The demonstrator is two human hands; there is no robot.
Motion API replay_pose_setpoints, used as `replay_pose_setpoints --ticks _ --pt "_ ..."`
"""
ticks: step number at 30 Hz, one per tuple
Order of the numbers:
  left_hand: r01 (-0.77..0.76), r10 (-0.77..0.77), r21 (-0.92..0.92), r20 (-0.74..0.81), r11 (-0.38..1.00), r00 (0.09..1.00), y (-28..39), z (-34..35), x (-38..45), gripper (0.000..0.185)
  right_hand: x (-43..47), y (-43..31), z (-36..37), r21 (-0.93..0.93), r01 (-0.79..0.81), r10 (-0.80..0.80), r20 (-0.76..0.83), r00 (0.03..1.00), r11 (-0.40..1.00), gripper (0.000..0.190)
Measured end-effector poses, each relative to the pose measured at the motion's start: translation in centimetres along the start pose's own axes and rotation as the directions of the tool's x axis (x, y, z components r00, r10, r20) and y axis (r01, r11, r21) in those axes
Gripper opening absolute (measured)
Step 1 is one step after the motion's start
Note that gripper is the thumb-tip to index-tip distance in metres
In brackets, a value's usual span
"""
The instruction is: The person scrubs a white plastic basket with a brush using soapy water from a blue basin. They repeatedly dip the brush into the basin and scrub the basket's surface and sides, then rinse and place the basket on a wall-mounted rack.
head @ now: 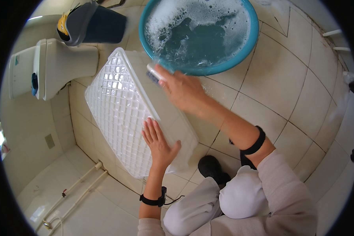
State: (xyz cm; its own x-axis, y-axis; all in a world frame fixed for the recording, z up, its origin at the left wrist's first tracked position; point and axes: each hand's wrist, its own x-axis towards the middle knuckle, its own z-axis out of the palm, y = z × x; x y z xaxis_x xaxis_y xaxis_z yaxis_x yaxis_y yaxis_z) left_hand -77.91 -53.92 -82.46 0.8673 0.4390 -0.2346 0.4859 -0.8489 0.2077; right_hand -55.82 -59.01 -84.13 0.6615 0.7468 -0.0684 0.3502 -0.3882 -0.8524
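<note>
A translucent white plastic box (118,97) with a gridded face rests tilted on the floor in front of me. My left hand (159,144) lies flat across its long edge, fingers on the grid and thumb spread over the smooth side. In my right hand (184,90) is a scrub brush (154,73) with a pale back and dark bristles. The brush is by the box's smooth side, close to the near rim of a blue plastic basin (242,60). Foamy water (200,38) fills much of that basin.
A white toilet (67,59) stands at the left beside a dark bin (104,25) with a grey top. Pipes (82,178) run along the lower-left wall. Light tiles (271,67) cover the floor, and my black shoe (211,166) is near the box.
</note>
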Motion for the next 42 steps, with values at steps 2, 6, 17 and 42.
replay_pose_setpoints --ticks 2,6,17,42 --pt "-0.033 0.033 0.001 0.0 0.999 0.999 0.2 0.2 0.4 0.108 -0.1 -0.8 2.9 0.098 -0.042 0.041 0.004 0.999 0.994 0.048" --pt "-0.062 0.062 -0.015 0.01 0.998 0.998 0.6 0.3 0.9 0.106 0.3 1.6 10.1 0.417 -0.202 0.226 -0.009 0.974 0.886 0.052" --pt "-0.063 0.064 -0.033 0.03 0.997 0.997 0.6 0.0 0.7 0.109 -1.5 5.2 11.3 0.203 -0.23 0.201 0.152 0.968 0.952 0.058" --pt "0.022 -0.022 -0.014 -0.009 1.0 1.0 -1.5 -1.4 5.1 0.093 0.1 1.2 -4.2 -0.18 -0.045 0.029 -0.091 0.995 0.983 0.048"
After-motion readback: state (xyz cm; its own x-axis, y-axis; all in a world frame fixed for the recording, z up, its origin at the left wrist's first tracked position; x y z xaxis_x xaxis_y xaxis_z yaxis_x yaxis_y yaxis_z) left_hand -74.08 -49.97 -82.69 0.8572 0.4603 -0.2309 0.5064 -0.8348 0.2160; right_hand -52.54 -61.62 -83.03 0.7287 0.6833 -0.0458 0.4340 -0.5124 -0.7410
